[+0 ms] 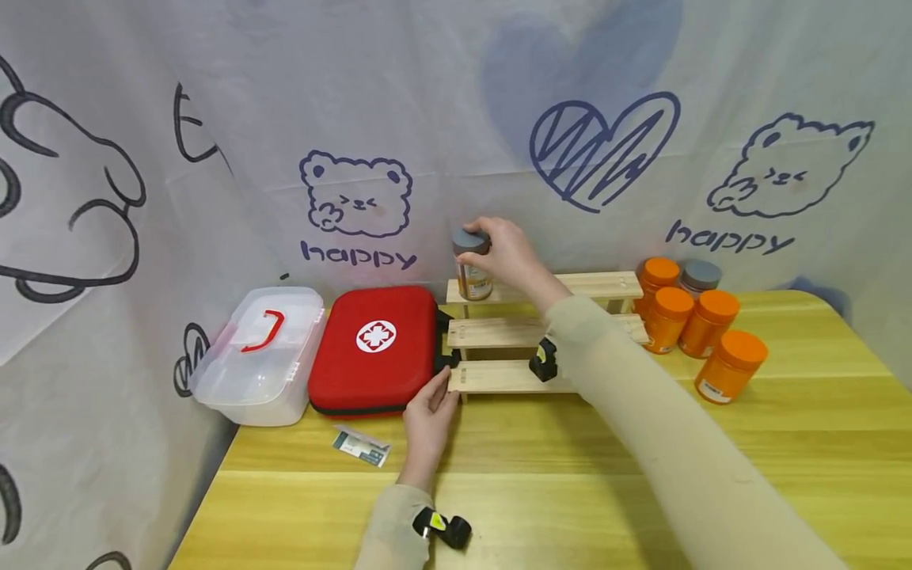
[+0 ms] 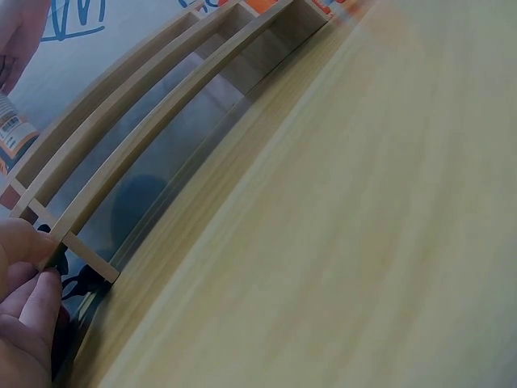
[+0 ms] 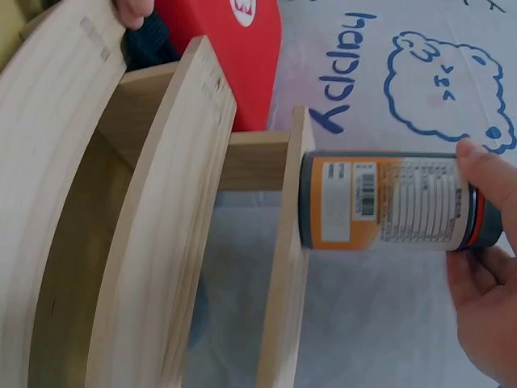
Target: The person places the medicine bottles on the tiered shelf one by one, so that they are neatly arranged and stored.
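My right hand [image 1: 507, 252] grips a supplement bottle [image 3: 380, 202] by its grey lid, fingers and thumb around it. The bottle has an orange and white label with a barcode. It stands upright, its base at the left end of the top step of a three-tier wooden rack [image 1: 513, 375]. Low at the rack's front left corner, my left hand [image 1: 430, 416] holds the end of the bottom step between thumb and fingers. That hand is beside the black strap of a red first-aid case [image 1: 342, 348]; the left wrist view only partly shows its fingertips.
Several orange bottles [image 1: 734, 366] stand right of the rack, one with a grey lid [image 1: 701, 274]. Left of the case sits a clear plastic box [image 1: 249, 388] with a red handle. A small printed packet [image 1: 362, 446] lies in front. A patterned curtain [image 1: 442, 119] hangs behind the table.
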